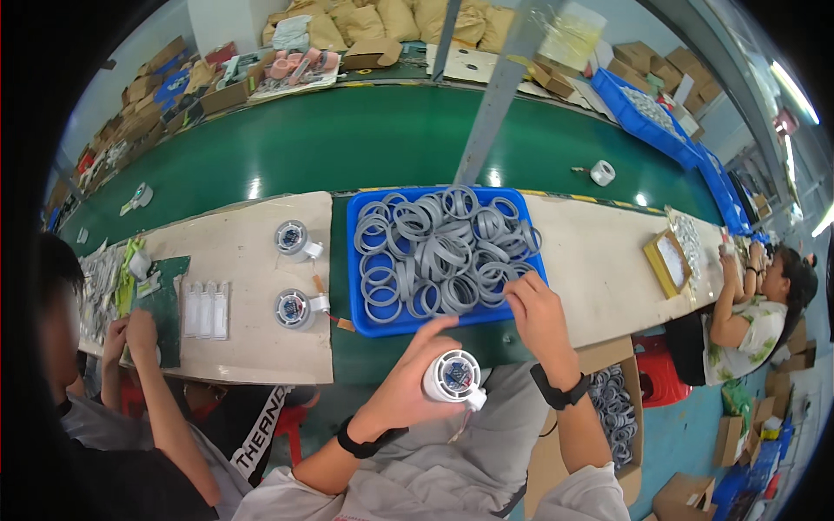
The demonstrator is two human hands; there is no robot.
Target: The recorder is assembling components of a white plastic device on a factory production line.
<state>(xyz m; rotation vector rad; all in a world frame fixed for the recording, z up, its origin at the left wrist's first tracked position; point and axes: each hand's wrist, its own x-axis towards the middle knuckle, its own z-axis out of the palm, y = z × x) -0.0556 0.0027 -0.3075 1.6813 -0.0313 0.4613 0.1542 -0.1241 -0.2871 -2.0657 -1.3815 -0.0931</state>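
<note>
My left hand (413, 369) is closed around a white round housing (453, 377), held above my lap. The housing has a spoked ring on its face, a blue and red centre, a short side stub and a thin wire below. At the front right corner of a blue tray (408, 329), my right hand (537, 306) has its fingers drawn together beside the rings; whatever is between the fingertips is hidden. Grey rings (443, 252) lie heaped in the tray. Two similar housings, one farther (293, 238) and one nearer (294, 308), stand on the worktop left of the tray.
Below my right forearm is a cardboard box (637, 408) of grey rings. A green conveyor (347, 130) runs behind the worktop, with a metal post (491, 113) rising beyond the tray. Co-workers sit at left and right. A yellow box (667, 263) lies on the right worktop.
</note>
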